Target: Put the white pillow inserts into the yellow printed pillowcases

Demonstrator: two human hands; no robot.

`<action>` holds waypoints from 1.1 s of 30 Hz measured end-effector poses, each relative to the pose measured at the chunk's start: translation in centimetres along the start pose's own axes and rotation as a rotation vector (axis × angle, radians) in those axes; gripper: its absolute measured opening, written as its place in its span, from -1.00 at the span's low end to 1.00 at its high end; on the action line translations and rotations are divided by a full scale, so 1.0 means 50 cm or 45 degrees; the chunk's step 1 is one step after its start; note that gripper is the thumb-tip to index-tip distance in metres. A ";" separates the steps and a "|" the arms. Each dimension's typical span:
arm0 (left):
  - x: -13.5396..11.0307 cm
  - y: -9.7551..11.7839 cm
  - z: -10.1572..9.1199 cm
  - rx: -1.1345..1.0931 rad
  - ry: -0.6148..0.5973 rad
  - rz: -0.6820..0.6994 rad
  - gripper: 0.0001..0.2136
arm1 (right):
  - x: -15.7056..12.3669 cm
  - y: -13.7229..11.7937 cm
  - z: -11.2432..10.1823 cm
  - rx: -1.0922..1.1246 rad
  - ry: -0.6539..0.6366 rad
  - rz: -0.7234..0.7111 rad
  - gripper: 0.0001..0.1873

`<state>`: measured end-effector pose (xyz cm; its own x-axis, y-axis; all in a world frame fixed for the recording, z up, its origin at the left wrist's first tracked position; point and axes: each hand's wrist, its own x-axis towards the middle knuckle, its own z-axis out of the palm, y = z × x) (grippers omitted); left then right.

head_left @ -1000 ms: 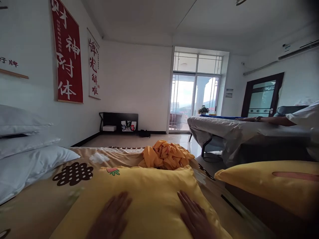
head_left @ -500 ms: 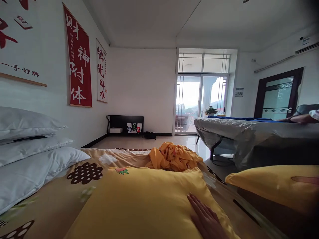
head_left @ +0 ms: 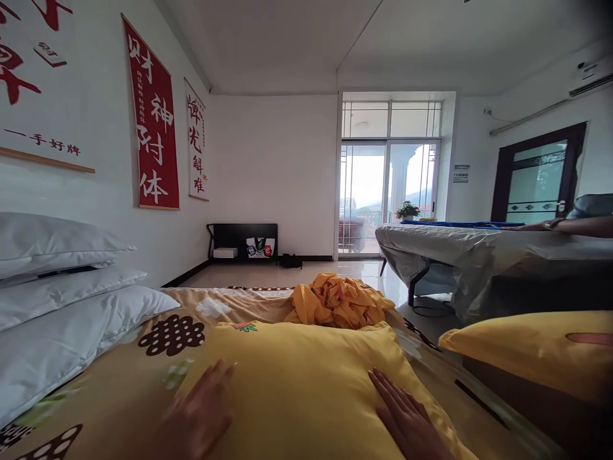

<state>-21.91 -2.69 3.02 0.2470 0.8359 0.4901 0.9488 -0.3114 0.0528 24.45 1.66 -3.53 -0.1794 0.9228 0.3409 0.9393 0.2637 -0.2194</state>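
Note:
A plump yellow pillow (head_left: 297, 377) lies in front of me on a bed with a patterned brown sheet (head_left: 115, 370). My right hand (head_left: 407, 412) rests flat on the pillow's right side, fingers stretched out. Over its left side is my left hand (head_left: 201, 409), fingers extended and a little blurred; whether it presses on the cloth I cannot tell. Just beyond the pillow's far edge sits a crumpled heap of orange cloth (head_left: 342, 300). A small strawberry-like print shows at the pillow's far left corner.
White pillows (head_left: 71, 326) are stacked at the left. Another yellow pillow (head_left: 531, 348) lies at the right. Beyond it stands a plastic-covered table (head_left: 431, 246), where another person's arm (head_left: 579, 227) reaches in. A low black shelf (head_left: 244, 233) stands by the far wall.
My left hand has come into view over the pillow's left side. My right hand stays flat on the right side. The other person's arm reaches farther over the table.

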 end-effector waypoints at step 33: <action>0.184 -0.197 0.255 -0.529 -0.123 -0.473 -0.48 | 0.138 0.066 0.011 0.141 -0.125 0.185 -0.33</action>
<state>-26.47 13.79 -4.08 -0.0535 0.9549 0.2921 0.8230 -0.1235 0.5544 26.15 9.06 -2.40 -0.0768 0.9750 0.2085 0.9206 0.1496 -0.3607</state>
